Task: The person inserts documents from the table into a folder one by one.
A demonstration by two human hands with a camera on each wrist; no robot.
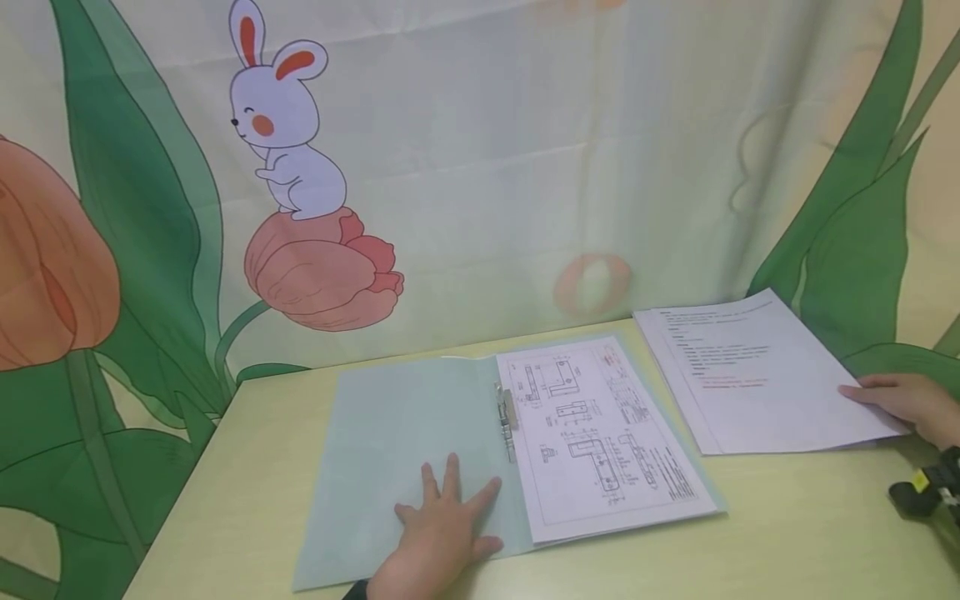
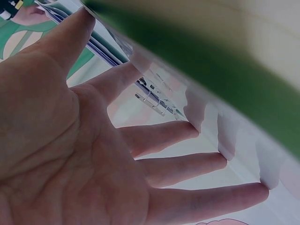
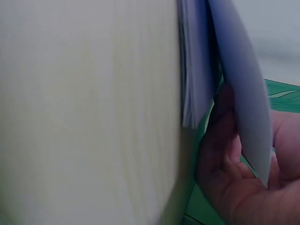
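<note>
A pale green folder (image 1: 390, 433) lies spread out on the table, and my left hand (image 1: 442, 529) rests on its left cover with fingers spread and straight. In the left wrist view the fingertips (image 2: 262, 187) touch the cover's surface. A metal ring clip (image 1: 507, 421) sits along the spine, beside printed technical drawings (image 1: 600, 450) on the right cover. To the right, my right hand (image 1: 911, 404) pinches the near right corner of a printed sheet (image 1: 757, 367). The right wrist view shows this sheet raised over a stack of paper (image 3: 194, 61), thumb on one face and fingers under it.
The light wooden table (image 1: 225, 492) stands against a curtain (image 1: 480, 167) printed with tulips, leaves and a rabbit. A black wrist device (image 1: 926, 492) with a yellow patch shows beside the right hand.
</note>
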